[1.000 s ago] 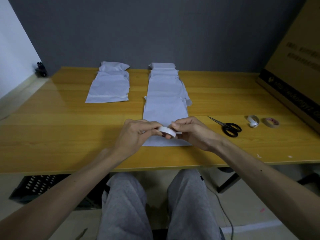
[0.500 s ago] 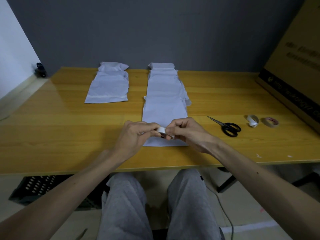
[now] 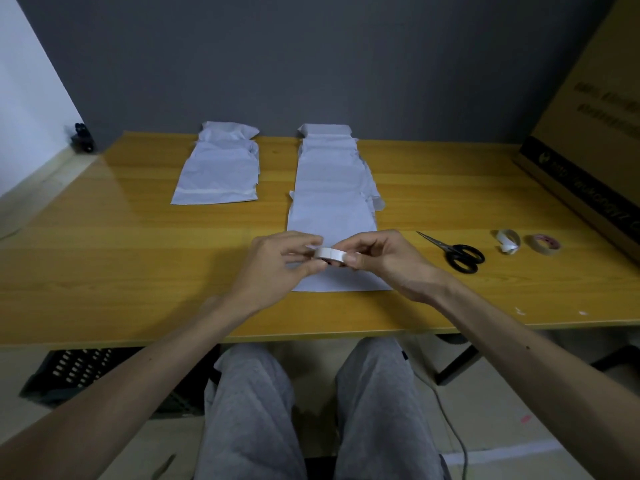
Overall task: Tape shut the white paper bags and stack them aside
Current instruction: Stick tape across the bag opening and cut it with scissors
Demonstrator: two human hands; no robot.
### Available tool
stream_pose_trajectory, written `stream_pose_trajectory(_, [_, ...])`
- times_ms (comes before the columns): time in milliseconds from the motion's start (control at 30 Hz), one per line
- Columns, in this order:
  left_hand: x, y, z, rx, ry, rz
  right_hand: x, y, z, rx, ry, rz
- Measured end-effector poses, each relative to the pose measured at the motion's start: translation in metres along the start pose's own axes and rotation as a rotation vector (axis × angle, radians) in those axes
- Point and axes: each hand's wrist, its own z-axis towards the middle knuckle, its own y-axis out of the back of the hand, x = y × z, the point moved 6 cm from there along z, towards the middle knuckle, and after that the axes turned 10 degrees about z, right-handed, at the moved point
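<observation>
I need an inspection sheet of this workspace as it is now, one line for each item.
Surface: yellow wooden table, small white scraps near its front right edge.
Job's things: row of white bags in the middle; white tape roll held above its near end; bag stack at far left.
Clutter: black scissors, small white roll, clear tape roll, all on the right.
Hands: left hand and right hand both pinch the white tape roll.
Cables: one cable on the floor beside the right leg.
Surroundings: grey wall, cardboard box at right, black crate under the table's left.

tape roll (image 3: 330, 255) partly hidden, box (image 3: 595, 98) cropped
</observation>
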Motion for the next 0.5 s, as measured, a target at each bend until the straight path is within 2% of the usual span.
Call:
stream_pose_trajectory(100, [-0.001, -0.004, 0.001, 0.005, 0.042, 0.016, 0.008, 0.001, 0.001, -0.048, 0.051, -0.086])
stream_pose_trajectory(233, [-0.017, -0.010, 0.000, -0.028, -0.093, 0.307, 0.014, -0.004, 0.000, -0.038, 0.083, -0.188])
stream_pose_trajectory(500, [-0.023, -0.025, -0.004, -0.087, -0.239, 0.446, 0.015, -0.005, -0.004, -0.096, 0.116, -0.216])
